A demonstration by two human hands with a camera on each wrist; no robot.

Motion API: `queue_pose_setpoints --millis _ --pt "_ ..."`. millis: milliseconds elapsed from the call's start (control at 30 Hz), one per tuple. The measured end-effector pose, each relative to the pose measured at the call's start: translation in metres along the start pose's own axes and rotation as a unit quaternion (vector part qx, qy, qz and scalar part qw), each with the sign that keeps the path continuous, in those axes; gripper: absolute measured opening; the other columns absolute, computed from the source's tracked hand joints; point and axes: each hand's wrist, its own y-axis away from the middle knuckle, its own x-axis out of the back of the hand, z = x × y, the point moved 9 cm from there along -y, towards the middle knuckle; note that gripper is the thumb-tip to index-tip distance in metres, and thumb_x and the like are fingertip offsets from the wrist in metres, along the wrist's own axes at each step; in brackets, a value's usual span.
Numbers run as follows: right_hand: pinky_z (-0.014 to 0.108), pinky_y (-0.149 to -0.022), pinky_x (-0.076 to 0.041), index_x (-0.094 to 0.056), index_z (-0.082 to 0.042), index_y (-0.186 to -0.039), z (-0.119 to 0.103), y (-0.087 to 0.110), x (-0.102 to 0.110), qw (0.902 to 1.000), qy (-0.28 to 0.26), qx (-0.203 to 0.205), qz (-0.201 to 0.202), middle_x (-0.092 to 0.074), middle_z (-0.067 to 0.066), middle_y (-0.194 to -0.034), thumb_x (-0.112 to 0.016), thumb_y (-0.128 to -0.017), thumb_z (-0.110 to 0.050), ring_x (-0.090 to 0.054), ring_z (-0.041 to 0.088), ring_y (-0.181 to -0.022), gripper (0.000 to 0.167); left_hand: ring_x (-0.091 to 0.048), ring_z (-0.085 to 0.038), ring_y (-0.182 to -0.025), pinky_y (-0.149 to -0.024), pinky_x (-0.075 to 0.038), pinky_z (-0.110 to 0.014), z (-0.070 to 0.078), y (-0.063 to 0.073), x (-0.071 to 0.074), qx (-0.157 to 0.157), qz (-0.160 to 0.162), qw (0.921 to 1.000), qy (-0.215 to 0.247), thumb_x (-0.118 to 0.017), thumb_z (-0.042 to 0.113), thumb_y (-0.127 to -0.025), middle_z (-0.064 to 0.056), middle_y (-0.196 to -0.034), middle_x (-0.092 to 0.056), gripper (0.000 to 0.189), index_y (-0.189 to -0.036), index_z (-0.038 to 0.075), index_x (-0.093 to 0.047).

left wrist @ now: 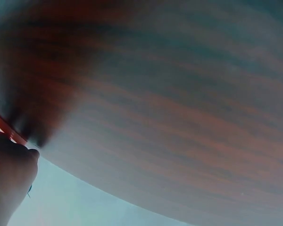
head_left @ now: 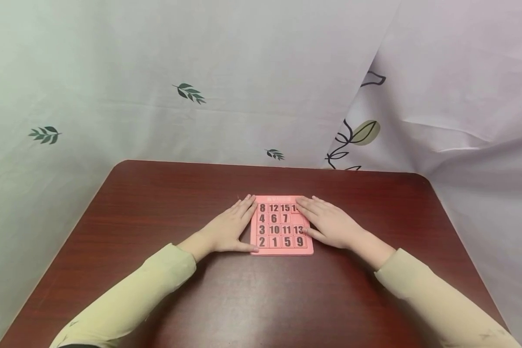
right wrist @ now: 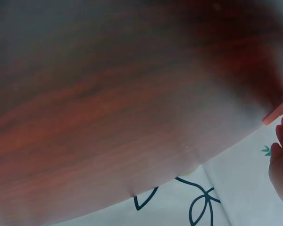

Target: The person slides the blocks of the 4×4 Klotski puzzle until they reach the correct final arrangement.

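A pink number sliding puzzle (head_left: pixel 280 230) lies flat on the table, its black-numbered tiles facing up. The rows read 8, 12, 15 and a partly covered tile; 4, 6, 7 and a gap; 3, 10, 11, 13; 2, 1, 5, 9. My left hand (head_left: pixel 227 228) rests along the left edge, fingers extended, thumb at the near left corner. On the other side, the straight fingers of my right hand (head_left: pixel 332 223) lie over the far right corner, with the thumb by the 13 tile. Both wrist views catch only part of each hand and the puzzle's pink edge (left wrist: pixel 8 129).
The dark red wooden table (head_left: pixel 261 299) has rounded far corners. Behind it hangs a pale curtain (head_left: pixel 243 72) with leaf prints, meeting the table's far edge. Light sleeves (head_left: pixel 130 295) cover both forearms.
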Motion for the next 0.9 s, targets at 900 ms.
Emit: queue_pose_setpoints --millis 900 --pt "0.048 -0.131 -0.034 -0.048 -0.004 -0.159 -0.025 -0.021 0.004 0.9984 0.023 0.049 0.014 -0.049 0.013 -0.166 -0.062 -0.104 -0.047 -0.045 0.028 -0.156 0.071 -0.009 -0.038 -0.167 -0.136 -0.016 -0.046 0.003 0.002 -0.002 -0.012 -0.003 0.999 -0.043 -0.062 0.078 -0.09 -0.027 -0.177 -0.007 0.123 -0.167 -0.007 -0.016"
